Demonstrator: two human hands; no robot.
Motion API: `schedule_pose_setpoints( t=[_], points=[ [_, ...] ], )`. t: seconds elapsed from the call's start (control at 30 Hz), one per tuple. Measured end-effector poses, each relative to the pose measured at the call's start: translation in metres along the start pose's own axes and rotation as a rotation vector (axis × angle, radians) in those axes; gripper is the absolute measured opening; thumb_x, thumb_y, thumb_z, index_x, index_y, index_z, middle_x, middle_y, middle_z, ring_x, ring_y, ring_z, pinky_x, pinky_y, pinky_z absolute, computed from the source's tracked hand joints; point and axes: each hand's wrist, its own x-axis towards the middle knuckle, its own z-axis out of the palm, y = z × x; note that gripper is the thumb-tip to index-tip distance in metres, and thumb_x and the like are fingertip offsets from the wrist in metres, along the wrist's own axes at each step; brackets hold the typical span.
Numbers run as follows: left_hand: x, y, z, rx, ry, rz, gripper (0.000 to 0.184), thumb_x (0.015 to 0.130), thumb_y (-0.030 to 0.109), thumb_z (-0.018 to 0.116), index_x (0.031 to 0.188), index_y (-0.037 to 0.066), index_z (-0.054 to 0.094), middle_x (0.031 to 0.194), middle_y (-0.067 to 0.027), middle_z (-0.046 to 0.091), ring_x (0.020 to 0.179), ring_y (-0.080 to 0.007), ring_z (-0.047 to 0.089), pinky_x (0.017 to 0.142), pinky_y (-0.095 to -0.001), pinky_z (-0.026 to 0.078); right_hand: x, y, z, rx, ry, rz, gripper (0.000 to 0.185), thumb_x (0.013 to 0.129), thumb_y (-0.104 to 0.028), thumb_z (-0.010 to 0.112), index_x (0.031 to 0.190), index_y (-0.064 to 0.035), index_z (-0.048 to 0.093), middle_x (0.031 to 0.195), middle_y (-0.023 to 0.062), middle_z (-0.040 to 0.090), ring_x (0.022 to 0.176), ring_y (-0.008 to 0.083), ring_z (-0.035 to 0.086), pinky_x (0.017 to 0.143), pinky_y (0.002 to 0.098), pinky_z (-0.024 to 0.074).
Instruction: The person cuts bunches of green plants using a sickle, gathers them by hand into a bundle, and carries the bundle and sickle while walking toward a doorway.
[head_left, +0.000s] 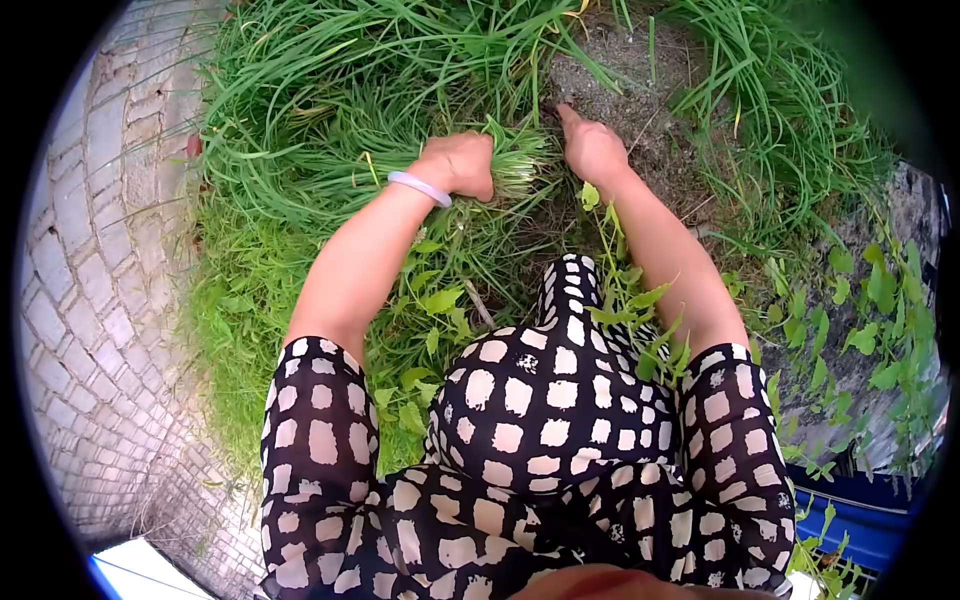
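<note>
Left of the soil [650, 100], the left hand [458, 166] is clenching a grass bunch [518, 165], which is lying crosswise, its pale ends facing soilward. Nearest those ends, the right hand [594, 148] is reaching over the soil's left edge; its grip I cannot tell.

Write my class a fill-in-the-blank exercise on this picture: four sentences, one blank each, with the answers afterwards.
1. The left hand grips a bunch of leaves whose colour is mainly ____.
2. Of the two hands, the ____ one is nearer the bare soil.
3. Pale patches cover the ____ fabric of the sleeves.
4. The paving runs along the picture's ____ side.

Answers: green; right; black; left.
</note>
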Motion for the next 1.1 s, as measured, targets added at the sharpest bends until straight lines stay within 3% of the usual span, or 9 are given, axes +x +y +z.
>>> schedule_pose_setpoints(
  t=[0.23,0.27,0.37,0.47,0.57,0.6,0.77,0.9,1.1],
  points=[
    [-0.055,-0.048,-0.020,0.303,0.316,-0.006,0.026,0.058,0.008,0.064,0.083,0.000,0.060,0.097,-0.0139,0.060,0.091,-0.0298,0.057,0.077,-0.0417,0.045,-0.101,0.081,-0.003,0.201,0.155,0.016,0.038,0.088,-0.015,0.047,0.125,-0.0121,0.048,0.078,0.0247,0.061,0.076,0.0385,0.062,0.069,0.0456,0.0499],
    [-0.066,-0.044,-0.022,0.328,0.299,0.016,0.026,0.058,0.007,0.064,0.083,0.000,0.061,0.099,-0.0140,0.059,0.092,-0.0296,0.056,0.078,-0.0415,0.045,-0.113,0.045,-0.046,0.473,-0.053,0.293,0.033,0.090,-0.017,0.046,0.123,-0.0115,0.051,0.078,0.0247,0.061,0.074,0.0405,0.061,0.068,0.0462,0.0501],
    [-0.095,-0.032,-0.021,0.356,0.339,0.148,0.027,0.057,0.006,0.064,0.083,0.000,0.061,0.106,-0.0137,0.057,0.097,-0.0290,0.054,0.082,-0.0401,0.043,-0.098,0.059,-0.032,0.331,0.343,0.024,0.032,0.092,-0.017,0.045,0.123,-0.0107,0.051,0.079,0.0245,0.061,0.076,0.0367,0.063,0.068,0.0412,0.0487],
    [-0.122,-0.029,-0.011,0.418,0.302,0.205,0.026,0.056,0.006,0.065,0.082,0.003,0.063,0.111,-0.0105,0.057,0.093,-0.0248,0.054,0.079,-0.0373,0.042,-0.093,0.061,-0.032,0.421,0.410,0.243,0.032,0.092,-0.018,0.046,0.123,-0.0103,0.051,0.080,0.0237,0.061,0.075,0.0349,0.063,0.068,0.0384,0.0478],
    [-0.145,-0.037,0.002,0.409,0.253,0.194,0.028,0.054,0.007,0.066,0.082,0.004,0.064,0.111,-0.0091,0.057,0.092,-0.0232,0.053,0.077,-0.0357,0.041,-0.096,0.080,-0.016,0.489,0.534,0.240,0.032,0.093,-0.020,0.047,0.124,-0.0114,0.051,0.073,0.0110,0.058,0.065,0.0145,0.052,0.064,0.0287,0.0448],
    [-0.150,-0.040,0.005,0.415,0.265,0.180,0.028,0.054,0.007,0.066,0.082,0.004,0.064,0.111,-0.0089,0.057,0.092,-0.0230,0.053,0.077,-0.0356,0.041,-0.100,0.082,-0.020,0.507,0.498,0.308,0.033,0.091,-0.021,0.047,0.122,-0.0087,0.051,0.084,0.0227,0.062,0.078,0.0345,0.063,0.070,0.0366,0.0477],
    [-0.131,-0.011,-0.017,0.465,0.511,0.257,0.051,0.058,0.006,0.064,0.109,0.005,0.059,0.103,-0.0095,0.058,0.087,-0.0244,0.053,0.072,-0.0350,0.040,-0.082,0.086,-0.023,0.530,0.496,0.278,0.034,0.091,-0.022,0.046,0.122,-0.0092,0.051,0.098,0.0236,0.061,0.092,0.0377,0.059,0.080,0.0393,0.0455],
    [-0.047,0.035,-0.040,0.600,0.557,0.379,0.029,0.062,0.007,0.062,0.091,0.006,0.063,0.109,-0.0075,0.056,0.085,-0.0211,0.054,0.067,-0.0345,0.041,-0.032,0.070,-0.034,0.502,0.572,0.151,0.035,0.090,-0.021,0.045,0.123,-0.0084,0.050,0.105,0.0237,0.059,0.100,0.0389,0.056,0.086,0.0410,0.0438],
    [0.067,0.033,-0.070,0.530,0.447,0.091,0.033,0.074,0.013,0.057,0.105,0.005,0.057,0.125,-0.0156,0.050,0.095,-0.0294,0.058,0.081,-0.0431,0.045,0.023,0.028,-0.056,0.487,0.410,0.289,0.039,0.088,-0.021,0.044,0.127,-0.0147,0.047,0.112,0.0235,0.057,0.107,0.0388,0.052,0.093,0.0421,0.0402]
  ],
)
